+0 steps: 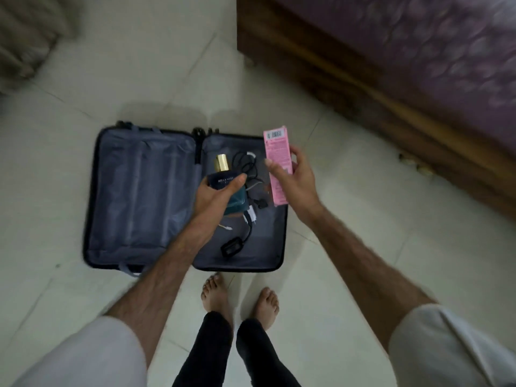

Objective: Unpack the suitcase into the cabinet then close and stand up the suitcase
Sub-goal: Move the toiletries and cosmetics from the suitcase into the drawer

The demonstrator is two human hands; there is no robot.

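Feet: we see two bare feet (240,300) on the pale tiled floor (349,247) at lower centre of the frame, black trouser legs below them.
Sleeves: white, at both lower corners; bare forearms reach up toward the centre.
Left hand (216,195): we note the fingers and thumb curled round a dark blue perfume bottle (230,191) with a gold cap (222,162), held over the suitcase.
Right hand (293,181): thumb and fingers grip a tall pink box (276,163), upright, barcode at its top, over the suitcase's right edge.
Suitcase (139,196): lies open and flat on the floor at centre frame, just beyond the toes; grey lining in both halves.
Left half: we see lining only.
Right half: a tangle of black cables (248,166) and a small black adapter (230,247) lie in it, partly behind the bottle; a white plug tip shows near the left wrist.
Bed (418,51): upper right of the frame, wooden frame with a purple patterned cover, well apart from the suitcase.
Upper left: a blurred pale fabric; we cannot tell what it is.
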